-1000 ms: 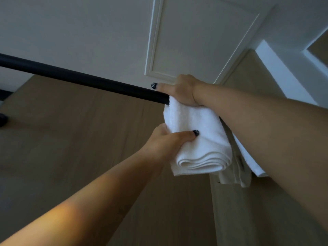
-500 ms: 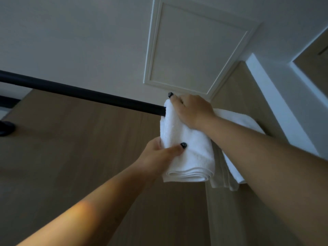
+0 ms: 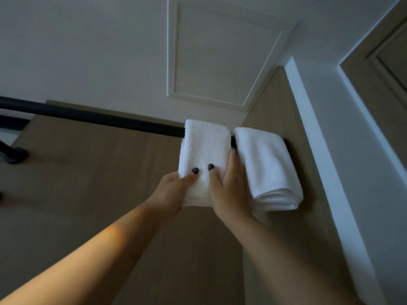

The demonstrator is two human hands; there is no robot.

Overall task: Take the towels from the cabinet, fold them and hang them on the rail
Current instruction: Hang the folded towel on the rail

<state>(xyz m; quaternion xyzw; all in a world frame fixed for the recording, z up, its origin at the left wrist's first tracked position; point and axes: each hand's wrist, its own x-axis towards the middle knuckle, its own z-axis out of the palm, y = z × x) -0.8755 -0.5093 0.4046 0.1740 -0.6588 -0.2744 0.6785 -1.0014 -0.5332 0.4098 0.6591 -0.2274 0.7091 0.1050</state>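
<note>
Two folded white towels hang side by side over a black rail (image 3: 92,117) that runs across a wood-panelled wall. The left towel (image 3: 203,142) is draped over the rail, and both my hands hold its lower end. My left hand (image 3: 174,192) grips its lower left corner, thumb on the front. My right hand (image 3: 229,186) grips its lower right edge, thumb on the front and fingers behind. The right towel (image 3: 264,164) hangs free next to my right hand, close to the rail's right end.
A white ceiling with a framed panel (image 3: 220,56) lies above. A white wall edge (image 3: 330,150) stands just right of the towels. The rail's black bracket (image 3: 13,155) is fixed to the wall at far left. A long stretch of rail is bare to the left.
My right hand came down from the top of the rail to the left towel's lower edge. The towel now hangs flat over the rail, and the right towel is uncovered.
</note>
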